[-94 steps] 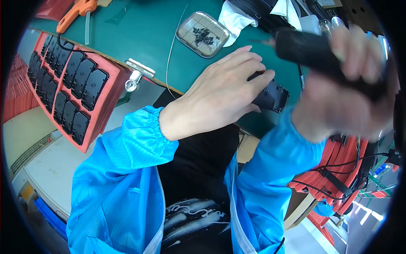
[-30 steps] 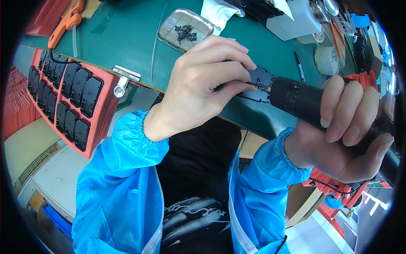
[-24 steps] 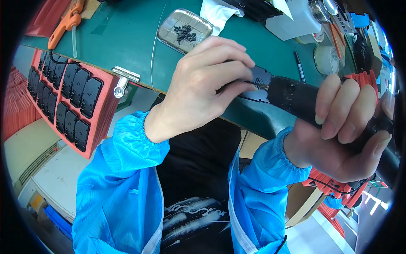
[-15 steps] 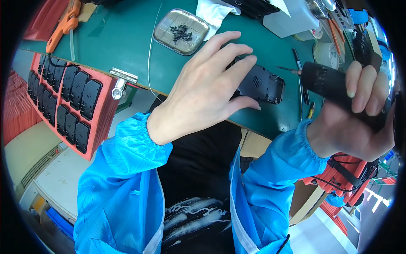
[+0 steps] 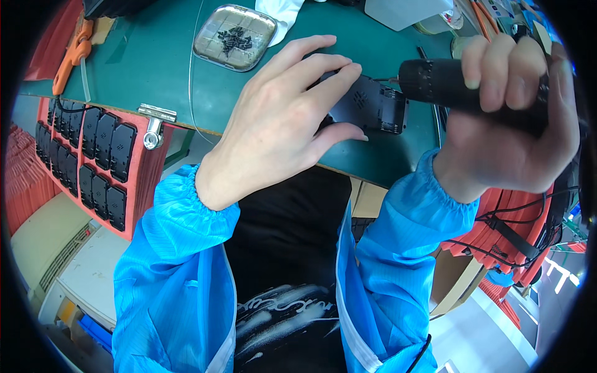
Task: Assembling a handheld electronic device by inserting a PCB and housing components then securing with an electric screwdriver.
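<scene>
My left hand [image 5: 283,109] lies over a flat black plastic housing [image 5: 364,109] on the green bench, fingers along its far side and thumb at its near side. The housing has a slotted grille and an open recess at its right end. My right hand [image 5: 516,124] is wrapped round a black electric screwdriver [image 5: 429,81], held level with its thin bit pointing left. The bit's tip is by the far edge of the housing; whether it touches cannot be made out. Beyond my left hand stands a shallow metal tin [image 5: 208,50] holding a heap of small dark screws [image 5: 235,41].
To the left, a red foam tray [image 5: 140,205] holds rows of black housings. A metal clamp [image 5: 155,124] grips the bench edge beside it. An orange glue gun [image 5: 74,56] lies at the far left. A white container [image 5: 404,9] stands at the back.
The screwdriver in my right hand has come left, its bit now close to the housing. My left hand stays on the housing. The whole view has shifted slightly.
</scene>
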